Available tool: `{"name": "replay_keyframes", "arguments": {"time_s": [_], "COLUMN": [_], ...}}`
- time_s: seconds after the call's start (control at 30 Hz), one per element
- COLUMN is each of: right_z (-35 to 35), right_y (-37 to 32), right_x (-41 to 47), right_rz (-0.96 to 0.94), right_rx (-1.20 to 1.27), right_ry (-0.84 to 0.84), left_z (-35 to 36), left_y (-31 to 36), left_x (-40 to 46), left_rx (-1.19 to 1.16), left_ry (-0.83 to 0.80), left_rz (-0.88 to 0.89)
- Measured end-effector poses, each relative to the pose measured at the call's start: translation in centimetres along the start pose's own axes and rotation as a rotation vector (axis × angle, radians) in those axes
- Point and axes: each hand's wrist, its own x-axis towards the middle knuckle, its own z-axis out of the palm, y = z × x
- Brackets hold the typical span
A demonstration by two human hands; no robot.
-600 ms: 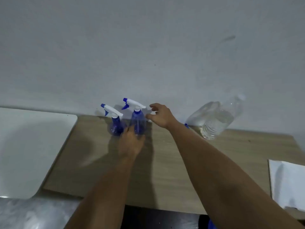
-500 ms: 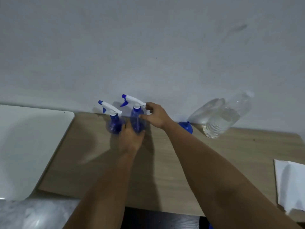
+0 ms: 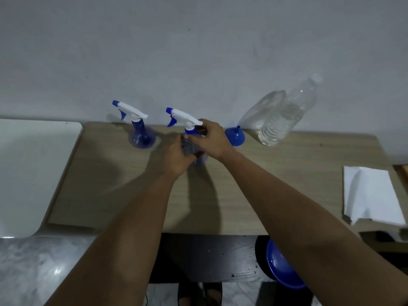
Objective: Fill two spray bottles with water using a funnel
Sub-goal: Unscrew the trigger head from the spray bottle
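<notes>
Two hands are working one spray bottle (image 3: 194, 149) at the middle of the wooden table (image 3: 287, 173): the left hand (image 3: 176, 157) is wrapping its blue body, seemingly to steady it, while the right hand (image 3: 212, 140) is closing on the collar under the white trigger head, probably to unscrew it. A second spray bottle (image 3: 141, 135) is standing just left, the blue funnel (image 3: 235, 136) and water bottle (image 3: 284, 115) waiting right.

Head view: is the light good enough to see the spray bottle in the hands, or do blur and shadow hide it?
Head view: dim, flat light; the held spray bottle has a blurred body, half hidden by the left hand and right hand; its white trigger head reads clearly. Arm shadows darken the table. Wide-angle bending tilts the water bottle.
</notes>
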Motion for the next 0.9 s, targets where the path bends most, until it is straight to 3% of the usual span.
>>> {"name": "replay_keyframes", "arguments": {"time_s": [0.33, 0.6, 0.77, 0.9], "right_z": [-3.0, -4.4, -3.9, -3.8], "right_y": [3.2, 3.7, 3.2, 2.7], "right_x": [-14.6, -16.2, -15.9, -15.4], "right_rz": [0.082, 0.064, 0.146, 0.186], "right_rx": [0.123, 0.170, 0.205, 0.184], "right_ry": [0.239, 0.119, 0.185, 0.085], "left_z": [7.8, 8.5, 8.4, 8.8], "left_y": [0.1, -0.2, -0.3, -1.7], "left_x": [-9.2, -10.0, -9.9, -9.1], "left_rx": [0.084, 0.071, 0.121, 0.093], "left_ry": [-0.114, -0.139, -0.140, -0.157], "left_rz": [0.066, 0.049, 0.060, 0.047]}}
